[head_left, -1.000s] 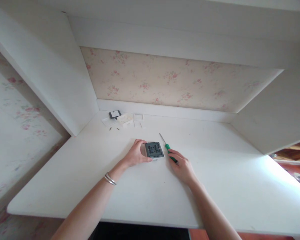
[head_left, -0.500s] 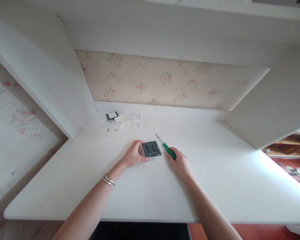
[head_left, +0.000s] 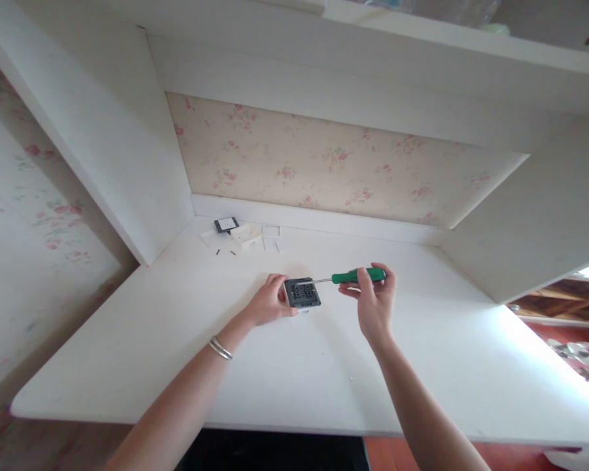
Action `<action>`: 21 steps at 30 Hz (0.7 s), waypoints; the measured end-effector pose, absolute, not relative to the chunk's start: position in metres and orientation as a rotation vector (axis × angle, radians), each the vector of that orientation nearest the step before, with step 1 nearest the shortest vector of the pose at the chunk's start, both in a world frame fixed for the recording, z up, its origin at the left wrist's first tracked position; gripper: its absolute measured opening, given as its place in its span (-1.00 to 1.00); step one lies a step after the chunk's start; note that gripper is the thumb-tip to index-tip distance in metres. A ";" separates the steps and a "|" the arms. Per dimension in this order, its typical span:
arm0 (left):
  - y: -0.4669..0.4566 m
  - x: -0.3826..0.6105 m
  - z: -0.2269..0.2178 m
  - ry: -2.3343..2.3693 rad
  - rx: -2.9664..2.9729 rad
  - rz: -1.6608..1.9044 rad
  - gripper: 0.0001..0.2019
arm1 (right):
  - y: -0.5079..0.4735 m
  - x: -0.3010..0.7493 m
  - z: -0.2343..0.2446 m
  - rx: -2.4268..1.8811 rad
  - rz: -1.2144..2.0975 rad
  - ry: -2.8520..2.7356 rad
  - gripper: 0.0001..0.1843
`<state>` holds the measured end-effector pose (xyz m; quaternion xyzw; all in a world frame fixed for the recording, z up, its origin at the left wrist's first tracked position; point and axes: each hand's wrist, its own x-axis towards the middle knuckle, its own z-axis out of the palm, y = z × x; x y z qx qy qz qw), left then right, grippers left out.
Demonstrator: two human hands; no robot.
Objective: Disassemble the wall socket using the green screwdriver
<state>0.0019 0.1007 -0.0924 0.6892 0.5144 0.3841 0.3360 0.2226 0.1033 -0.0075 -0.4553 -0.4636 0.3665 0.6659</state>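
My left hand (head_left: 270,302) grips the left edge of a square dark grey wall socket (head_left: 304,296), thumb along the near side and fingers behind. Slots and small fittings show on its upward face, with a pale part beneath. In my right hand (head_left: 374,301) is a screwdriver (head_left: 357,276) with a green handle, lifted off the desk and lying nearly level. Its thin metal shaft points left, and the tip overlaps the socket's face; whether it touches cannot be made out.
Toward the back left lie a dark plate with a white face (head_left: 226,224), a white box (head_left: 246,235), a thin white frame (head_left: 272,231) and two small dark pieces. White side panels and a shelf overhead enclose the white desk (head_left: 225,386).
My right hand has lifted the screwdriver from the desk and swung its tip left over the socket. The left hand keeps its hold. The camera view has shifted slightly.
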 end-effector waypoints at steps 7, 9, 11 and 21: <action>0.100 0.000 -0.091 1.303 1.842 1.008 -0.24 | 0.103 0.191 0.015 -1.213 0.686 -1.471 -0.51; 0.099 0.000 -0.090 1.296 1.832 1.020 -0.25 | 0.101 0.188 0.018 -1.253 0.654 -1.543 -0.52; 0.099 -0.001 -0.089 1.296 1.820 1.030 -0.25 | 0.100 0.186 0.021 -1.290 0.626 -1.587 -0.54; 0.098 -0.001 -0.090 1.325 1.807 1.046 -0.27 | 0.095 0.184 0.028 -1.316 0.584 -1.614 -0.55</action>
